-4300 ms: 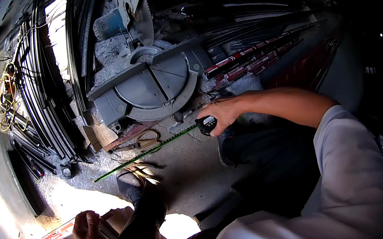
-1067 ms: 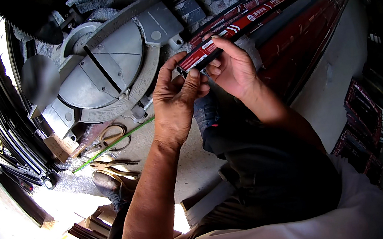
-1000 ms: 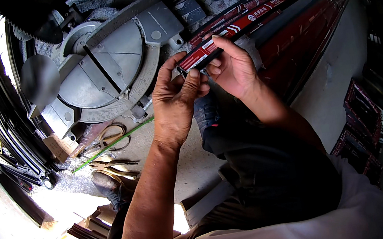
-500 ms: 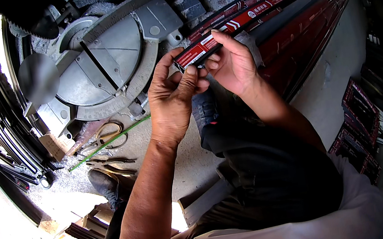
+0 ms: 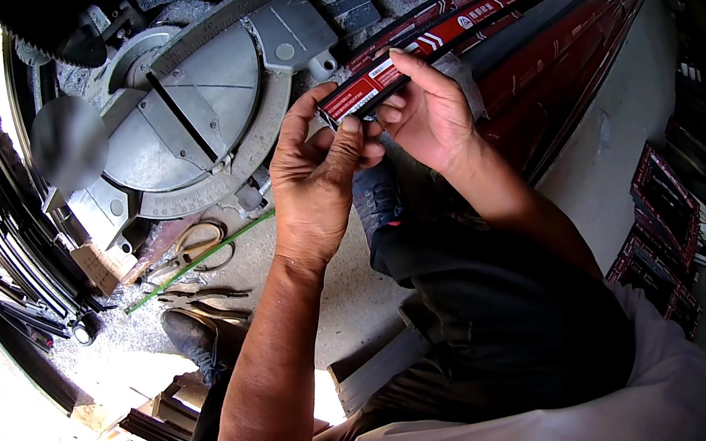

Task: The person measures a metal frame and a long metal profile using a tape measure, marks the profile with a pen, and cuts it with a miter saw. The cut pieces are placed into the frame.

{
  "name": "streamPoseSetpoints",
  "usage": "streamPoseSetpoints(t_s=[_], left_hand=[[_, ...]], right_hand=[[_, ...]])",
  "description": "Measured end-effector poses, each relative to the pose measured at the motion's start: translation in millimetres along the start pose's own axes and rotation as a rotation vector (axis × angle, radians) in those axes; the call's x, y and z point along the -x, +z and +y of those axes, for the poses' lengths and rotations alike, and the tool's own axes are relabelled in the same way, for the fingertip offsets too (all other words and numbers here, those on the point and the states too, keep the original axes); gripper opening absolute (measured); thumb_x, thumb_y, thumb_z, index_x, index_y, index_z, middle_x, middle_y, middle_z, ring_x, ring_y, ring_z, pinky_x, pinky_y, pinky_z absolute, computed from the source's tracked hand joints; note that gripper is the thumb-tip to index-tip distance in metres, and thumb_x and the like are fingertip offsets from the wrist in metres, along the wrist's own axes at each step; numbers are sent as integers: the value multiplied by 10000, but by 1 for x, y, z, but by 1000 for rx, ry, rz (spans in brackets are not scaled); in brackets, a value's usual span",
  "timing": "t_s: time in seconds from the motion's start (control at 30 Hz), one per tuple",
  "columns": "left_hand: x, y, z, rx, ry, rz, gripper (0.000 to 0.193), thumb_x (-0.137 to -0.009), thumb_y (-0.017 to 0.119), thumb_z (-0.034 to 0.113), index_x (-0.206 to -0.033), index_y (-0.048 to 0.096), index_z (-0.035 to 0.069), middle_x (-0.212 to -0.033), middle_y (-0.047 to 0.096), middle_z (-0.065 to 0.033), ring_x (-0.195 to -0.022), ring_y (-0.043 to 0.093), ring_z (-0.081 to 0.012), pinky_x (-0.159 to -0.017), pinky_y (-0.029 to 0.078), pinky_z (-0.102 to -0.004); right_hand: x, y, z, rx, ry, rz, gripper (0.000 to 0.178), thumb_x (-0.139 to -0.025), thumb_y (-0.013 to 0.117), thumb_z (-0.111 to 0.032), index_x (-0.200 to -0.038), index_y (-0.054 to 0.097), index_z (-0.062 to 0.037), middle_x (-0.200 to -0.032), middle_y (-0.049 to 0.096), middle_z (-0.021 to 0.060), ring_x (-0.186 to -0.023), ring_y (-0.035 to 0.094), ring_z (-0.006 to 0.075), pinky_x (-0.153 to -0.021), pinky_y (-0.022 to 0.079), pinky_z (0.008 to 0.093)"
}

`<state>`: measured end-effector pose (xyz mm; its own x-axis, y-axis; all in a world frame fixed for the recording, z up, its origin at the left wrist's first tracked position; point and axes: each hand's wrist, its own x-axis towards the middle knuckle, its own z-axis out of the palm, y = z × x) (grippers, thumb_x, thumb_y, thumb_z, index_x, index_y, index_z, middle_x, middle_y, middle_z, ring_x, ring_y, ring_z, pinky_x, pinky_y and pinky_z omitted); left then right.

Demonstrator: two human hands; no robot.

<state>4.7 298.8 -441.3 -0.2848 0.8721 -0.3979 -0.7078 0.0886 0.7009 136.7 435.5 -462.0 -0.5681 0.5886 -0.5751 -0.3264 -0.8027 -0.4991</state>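
Observation:
A long black profile strip [image 5: 411, 61] with a red printed film along its face runs from my hands toward the far right. My left hand [image 5: 315, 157] pinches its near end between thumb and fingers. Further along the strip, my right hand [image 5: 432, 106] supports it from below, thumb laid along the side and fingers curled under. The strip's near end is tilted up toward me, just right of the mitre saw's round grey table [image 5: 189, 117]. The undersides of the strip and some fingertips are hidden.
Below the saw lie scissors [image 5: 201, 237], pliers [image 5: 203, 294] and a thin green rod [image 5: 202, 258] on the dusty floor. Bundles of dark strips [image 5: 11, 219] line the left. More red-filmed strips [image 5: 554, 87] lie at the right, and red-black pieces [image 5: 659, 200] are piled at far right.
Almost nothing differs. The strip and both hands have shifted very slightly, with the grip unchanged.

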Motion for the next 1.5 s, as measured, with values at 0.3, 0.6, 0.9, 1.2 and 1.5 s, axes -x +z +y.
streamPoseSetpoints(t_s=[0.3,0.6,0.9,1.2,1.5], left_hand=[[0,2,4,-4,-11,-2,490,-1050,659,188,-1476,466,44,-1064,750,-109,-836,690,-108,-792,584,-265],[-5,10,7,-108,-148,168,438,-1054,652,359,-1295,579,0,-976,738,-96,-805,692,-128,-758,576,-276],[-16,1,3,-156,-169,192,413,-1066,612,427,-1128,636,20,-918,724,-74,-785,675,-129,-736,557,-275],[1,-50,24,-201,-92,262,334,-1075,616,353,-1108,669,25,-857,727,-60,-740,675,-119,-708,564,-265],[39,-174,67,-234,-54,330,303,-1049,657,360,-1066,710,63,-832,729,-52,-686,658,-110,-643,528,-237]], right_hand=[[2,0,-1,7,0,16,138,-970,742,-229,-1061,681,-145,-871,635,-62,-718,536,69,-641,435,254],[0,1,3,49,-21,39,119,-975,740,-225,-1058,683,-161,-876,629,-66,-739,528,74,-665,429,262],[-5,4,13,75,11,33,143,-985,745,-260,-1072,684,-163,-869,638,-69,-741,560,63,-656,457,258],[-19,7,28,95,96,-92,119,-1006,722,-266,-1071,714,-167,-921,684,-53,-793,647,91,-703,512,261],[-63,-28,-8,172,-51,129,202,-946,800,-322,-998,680,-169,-849,664,-27,-738,651,103,-676,556,290]])
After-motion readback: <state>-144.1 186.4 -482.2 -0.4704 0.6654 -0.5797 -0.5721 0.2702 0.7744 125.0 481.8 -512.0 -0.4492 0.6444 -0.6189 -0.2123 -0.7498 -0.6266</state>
